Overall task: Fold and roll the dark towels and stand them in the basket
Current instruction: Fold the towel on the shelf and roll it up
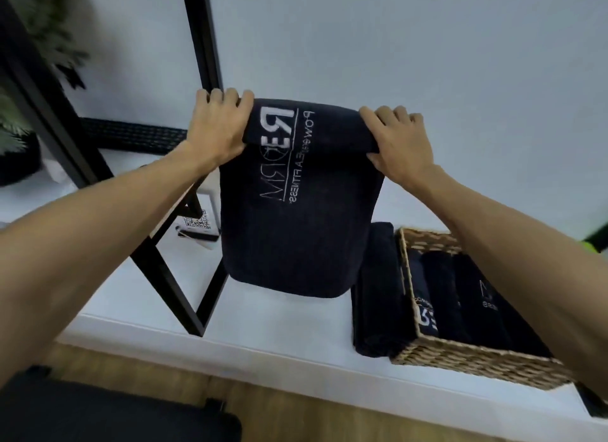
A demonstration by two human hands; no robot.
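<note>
A dark towel [302, 231] with white lettering hangs in front of me, its top end curled into a roll. My left hand [215, 127] grips the roll's left end and my right hand [399, 145] grips its right end. The towel's lower edge hangs just above the white shelf [269, 323]. At the lower right a woven basket [473, 362] holds several dark rolled towels [460, 303]. Another dark folded towel [378, 290] lies on the shelf against the basket's left side.
A black metal frame [164, 277] stands at the left on the shelf, with a QR-code card [196, 226] behind it. A potted plant [19, 139] sits at the far left. A dark object [98, 412] lies on the wooden floor below.
</note>
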